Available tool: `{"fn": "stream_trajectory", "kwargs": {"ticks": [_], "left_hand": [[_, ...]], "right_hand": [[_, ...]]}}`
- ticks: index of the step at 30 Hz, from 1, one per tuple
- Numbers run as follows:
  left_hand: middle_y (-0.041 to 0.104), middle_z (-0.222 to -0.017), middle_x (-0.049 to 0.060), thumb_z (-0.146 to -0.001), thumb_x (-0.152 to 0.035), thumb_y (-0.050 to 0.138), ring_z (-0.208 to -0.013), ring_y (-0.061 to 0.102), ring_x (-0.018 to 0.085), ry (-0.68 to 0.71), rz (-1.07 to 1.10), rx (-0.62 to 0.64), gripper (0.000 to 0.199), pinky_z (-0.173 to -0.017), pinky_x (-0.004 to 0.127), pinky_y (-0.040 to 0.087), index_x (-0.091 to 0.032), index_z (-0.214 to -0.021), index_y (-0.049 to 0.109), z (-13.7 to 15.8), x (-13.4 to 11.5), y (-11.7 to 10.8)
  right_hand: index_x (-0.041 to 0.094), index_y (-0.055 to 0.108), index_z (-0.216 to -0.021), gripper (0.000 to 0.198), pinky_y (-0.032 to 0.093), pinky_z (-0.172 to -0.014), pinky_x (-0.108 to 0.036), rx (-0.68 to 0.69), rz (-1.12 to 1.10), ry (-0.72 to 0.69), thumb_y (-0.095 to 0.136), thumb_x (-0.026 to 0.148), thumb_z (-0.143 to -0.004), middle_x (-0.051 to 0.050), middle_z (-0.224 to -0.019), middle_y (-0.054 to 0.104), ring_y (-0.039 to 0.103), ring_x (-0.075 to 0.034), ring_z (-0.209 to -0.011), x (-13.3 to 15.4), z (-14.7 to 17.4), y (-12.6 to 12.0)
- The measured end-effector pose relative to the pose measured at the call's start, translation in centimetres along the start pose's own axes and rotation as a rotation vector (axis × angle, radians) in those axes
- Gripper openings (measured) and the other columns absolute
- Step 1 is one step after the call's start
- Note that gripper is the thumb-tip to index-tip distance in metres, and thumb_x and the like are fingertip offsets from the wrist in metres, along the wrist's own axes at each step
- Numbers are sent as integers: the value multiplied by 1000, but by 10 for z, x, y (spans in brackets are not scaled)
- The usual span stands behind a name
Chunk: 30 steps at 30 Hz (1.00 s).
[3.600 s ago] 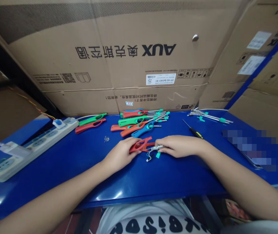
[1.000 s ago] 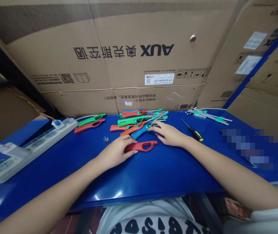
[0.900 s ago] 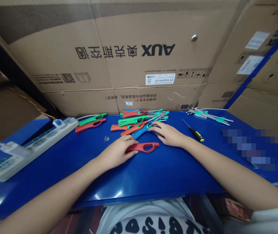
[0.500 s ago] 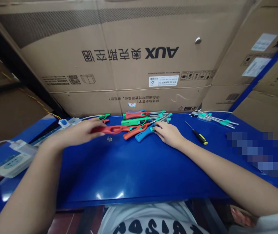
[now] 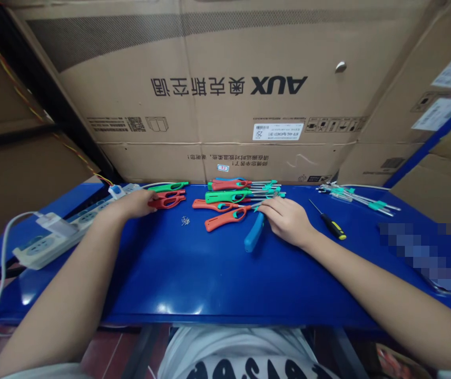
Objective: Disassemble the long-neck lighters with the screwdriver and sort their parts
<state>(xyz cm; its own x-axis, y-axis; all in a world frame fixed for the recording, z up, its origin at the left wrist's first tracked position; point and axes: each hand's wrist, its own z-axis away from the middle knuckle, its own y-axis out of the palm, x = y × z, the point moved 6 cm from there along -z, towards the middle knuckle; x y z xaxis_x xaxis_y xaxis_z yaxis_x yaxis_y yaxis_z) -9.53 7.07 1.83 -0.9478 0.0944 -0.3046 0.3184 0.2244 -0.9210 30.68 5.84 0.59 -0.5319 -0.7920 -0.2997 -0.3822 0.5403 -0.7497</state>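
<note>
Blue plastic lighter with a smooth, rounded handle, seen in the head view above a glossy blue tabletop, juts from the curled, closed fingers of my right hand, the nearer one. Its handle lies on their near, left side, long axis slanting toward my body; its front end is hidden. My left hand covers the ends of red plastic handle shells; whether it grips, I cannot tell.

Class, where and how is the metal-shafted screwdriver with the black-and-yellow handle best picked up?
Probably by the thick handle, from above on the near side: the screwdriver lies flat, handle end nearer the camera, thin shaft pointing away.
</note>
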Motion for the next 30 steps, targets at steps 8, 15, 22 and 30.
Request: {"fn": "stream_trajectory", "kwargs": {"ticks": [8, 15, 22, 30], "left_hand": [[72, -105, 12, -85, -17, 59, -91, 63, 24, -121, -321, 237, 29, -78, 27, 44, -5, -110, 66, 10, -25, -2], [69, -115, 12, -95, -29, 51, -109, 64, 31, 85, -387, 67, 26, -92, 38, 48, -16, -113, 66, 24, -109, -5], [69, -121, 11, -98, -41, 59, -113, 63, 30, 561, -100, 196, 35, -96, 43, 51, -20, -125, 63, 72, -204, 51], [62, -119, 11, -98, -25, 59, -113, 61, 26, 534, 170, 263, 29, -100, 41, 51, -17, -126, 62, 75, -200, 85]], "right_hand": [[15, 66, -106, 20, 43, -59, -26, 113, -163, 13, 49, 17, -95, -10, -104, 70, 61, -15, -72, 15, -2, -2], [19, 52, -78, 15, 40, -62, -22, 287, -653, 403, 63, 9, -75, 0, -79, 56, 50, -10, -63, 18, -4, 17], [19, 55, -88, 22, 38, -65, -24, 494, -701, 311, 74, 28, -82, -1, -91, 59, 53, -13, -74, 35, -5, 6], [20, 53, -102, 49, 41, -76, -31, 592, -545, 291, 72, 60, -82, -5, -100, 62, 57, -23, -93, 28, 1, 14]]}}
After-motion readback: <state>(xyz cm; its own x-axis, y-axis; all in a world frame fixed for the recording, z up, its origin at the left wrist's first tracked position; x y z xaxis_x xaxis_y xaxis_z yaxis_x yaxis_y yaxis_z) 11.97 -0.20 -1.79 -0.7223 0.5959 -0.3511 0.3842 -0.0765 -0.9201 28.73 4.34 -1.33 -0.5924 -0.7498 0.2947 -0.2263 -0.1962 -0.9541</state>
